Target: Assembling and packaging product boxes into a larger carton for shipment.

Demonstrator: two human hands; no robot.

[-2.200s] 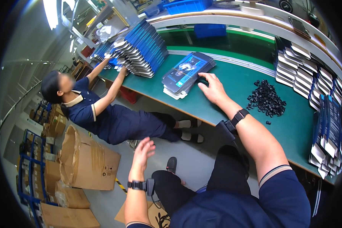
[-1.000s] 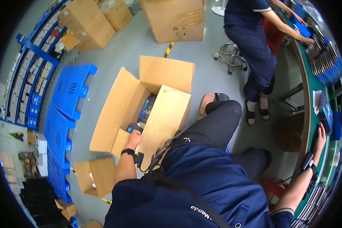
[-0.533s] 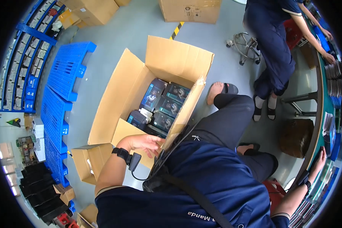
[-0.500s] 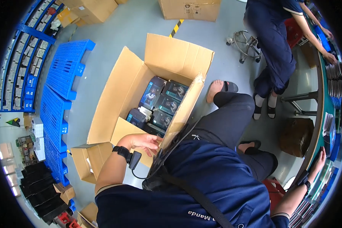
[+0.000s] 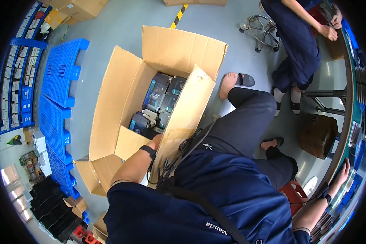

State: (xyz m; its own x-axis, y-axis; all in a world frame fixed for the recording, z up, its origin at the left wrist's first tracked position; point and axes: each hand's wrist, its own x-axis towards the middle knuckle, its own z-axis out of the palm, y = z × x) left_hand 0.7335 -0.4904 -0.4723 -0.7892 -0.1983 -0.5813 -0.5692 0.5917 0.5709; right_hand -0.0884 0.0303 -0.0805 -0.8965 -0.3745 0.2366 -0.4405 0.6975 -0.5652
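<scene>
My left hand (image 5: 156,140) reaches down into a large open cardboard box (image 5: 114,95) beside my thigh. Its fingers are hidden behind the box's near flap, so what they touch does not show. Inside the box stand several dark printed product boxes (image 5: 155,92), with some small white pieces (image 5: 149,115) between them. At the far right my right hand (image 5: 343,172) rests on the edge of the green-topped workbench (image 5: 340,156), its fingers stretched out and nothing visible in them.
A co-worker (image 5: 295,49) sits at the bench's far end beside a wheeled stool base (image 5: 261,30). Blue pallets (image 5: 55,122) lie at left, before blue shelving (image 5: 18,85). A smaller open carton (image 5: 94,173) stands near my left arm; a brown carton (image 5: 318,136) sits under the bench.
My left hand has gone from above the box's near edge down inside it, behind the flap. The view has shifted a little. My right hand stays at the bench edge.
</scene>
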